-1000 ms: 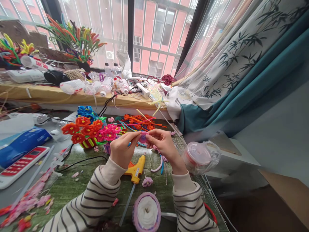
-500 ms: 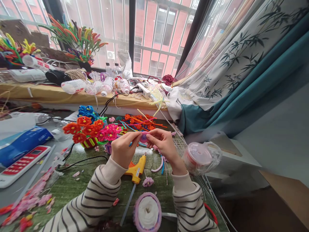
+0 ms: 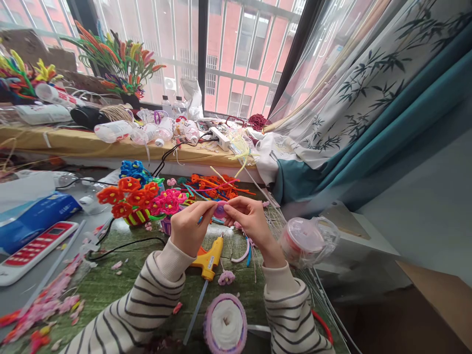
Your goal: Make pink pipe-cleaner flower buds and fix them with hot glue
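Observation:
Between my two hands is a small round purple-pink disc (image 3: 221, 210), apparently coiled, held up above the table. My left hand (image 3: 190, 222) pinches its left edge with thumb and forefinger. On its right edge, my right hand (image 3: 248, 219) closes thumb and fingers. Just below lies a yellow glue gun (image 3: 208, 259), its nozzle pointing up toward my hands and a glue stick (image 3: 196, 310) out of its back. A small pink fuzzy flower (image 3: 226, 278) rests beside it. Nearer to me stands a round pot (image 3: 225, 322) with a purple fuzzy rim and white filling.
Left of my hands stand pots of orange (image 3: 129, 196), blue (image 3: 133, 172) and pink (image 3: 168, 202) fuzzy flowers. Loose pipe cleaners (image 3: 216, 184) lie behind. A plastic-wrapped tub (image 3: 304, 241) is at the right edge. A red-and-white calculator (image 3: 37, 251) and pink scraps (image 3: 55, 300) lie left.

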The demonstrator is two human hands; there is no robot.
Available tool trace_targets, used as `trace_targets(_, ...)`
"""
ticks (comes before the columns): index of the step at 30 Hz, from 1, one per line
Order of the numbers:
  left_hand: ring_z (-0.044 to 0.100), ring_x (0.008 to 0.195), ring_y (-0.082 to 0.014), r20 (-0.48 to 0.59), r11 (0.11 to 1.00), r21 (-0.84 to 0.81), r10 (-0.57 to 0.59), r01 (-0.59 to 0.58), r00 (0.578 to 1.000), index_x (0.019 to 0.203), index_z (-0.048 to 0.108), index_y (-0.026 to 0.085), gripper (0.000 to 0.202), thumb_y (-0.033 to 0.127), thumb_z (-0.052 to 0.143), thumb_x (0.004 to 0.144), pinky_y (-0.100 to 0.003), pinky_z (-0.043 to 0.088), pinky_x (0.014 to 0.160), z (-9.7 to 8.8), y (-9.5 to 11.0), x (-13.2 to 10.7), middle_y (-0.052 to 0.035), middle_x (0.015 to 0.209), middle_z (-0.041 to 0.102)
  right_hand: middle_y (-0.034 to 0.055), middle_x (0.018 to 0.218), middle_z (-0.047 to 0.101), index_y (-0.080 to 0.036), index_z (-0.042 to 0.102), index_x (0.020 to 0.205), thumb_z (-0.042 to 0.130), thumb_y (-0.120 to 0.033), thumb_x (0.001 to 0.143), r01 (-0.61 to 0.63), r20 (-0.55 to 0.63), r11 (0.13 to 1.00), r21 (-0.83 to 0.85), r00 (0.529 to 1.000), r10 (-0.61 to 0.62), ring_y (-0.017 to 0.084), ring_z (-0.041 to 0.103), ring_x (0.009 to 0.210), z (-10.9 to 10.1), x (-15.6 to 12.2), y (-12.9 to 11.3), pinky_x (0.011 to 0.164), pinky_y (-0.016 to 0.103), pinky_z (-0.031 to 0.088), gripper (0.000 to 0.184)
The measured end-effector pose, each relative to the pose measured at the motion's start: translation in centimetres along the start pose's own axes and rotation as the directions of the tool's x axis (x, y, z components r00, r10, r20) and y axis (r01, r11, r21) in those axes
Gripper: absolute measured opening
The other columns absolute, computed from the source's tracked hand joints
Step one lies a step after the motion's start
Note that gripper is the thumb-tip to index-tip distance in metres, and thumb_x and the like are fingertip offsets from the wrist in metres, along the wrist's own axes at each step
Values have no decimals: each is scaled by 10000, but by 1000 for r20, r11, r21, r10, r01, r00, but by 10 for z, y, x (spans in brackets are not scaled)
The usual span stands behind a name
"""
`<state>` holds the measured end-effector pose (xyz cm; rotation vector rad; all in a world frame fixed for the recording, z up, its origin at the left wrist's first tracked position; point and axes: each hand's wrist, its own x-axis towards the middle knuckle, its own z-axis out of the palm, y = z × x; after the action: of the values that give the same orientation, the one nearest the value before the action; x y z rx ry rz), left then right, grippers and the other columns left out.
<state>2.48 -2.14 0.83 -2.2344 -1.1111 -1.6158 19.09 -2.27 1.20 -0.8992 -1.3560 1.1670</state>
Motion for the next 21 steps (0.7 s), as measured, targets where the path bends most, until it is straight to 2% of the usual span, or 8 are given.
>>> trace_targets(11,725,665,-137,-12,1000,-6,-21,21,1000,848,728,193,128,235,620,902,-193,551,664,1,0,-1,-24,798,785,6,638,693,-187,682,813,758,-428,758,7,8,1000,-2,1000,-7,167,662,526,0,0,2,525,278,545,259)
trace_targets(16,715,642,-132,-3,995,-51,-88,88,996,836,732,203,120,247,634,888,-193,555,666,2,0,-1,-14,793,784,7,643,690,-179,676,818,750,-427,768,6,15,1000,-19,1000,-6,163,666,528,-2,0,3,510,262,538,263)
trace_targets(21,704,632,-124,71,967,-137,-208,216,976,849,732,189,138,270,626,887,-198,564,661,1,1,0,-12,802,782,3,616,679,-167,673,800,750,-419,767,9,18,1000,-27,1000,-8,148,653,506,-4,1,2,494,242,526,266)
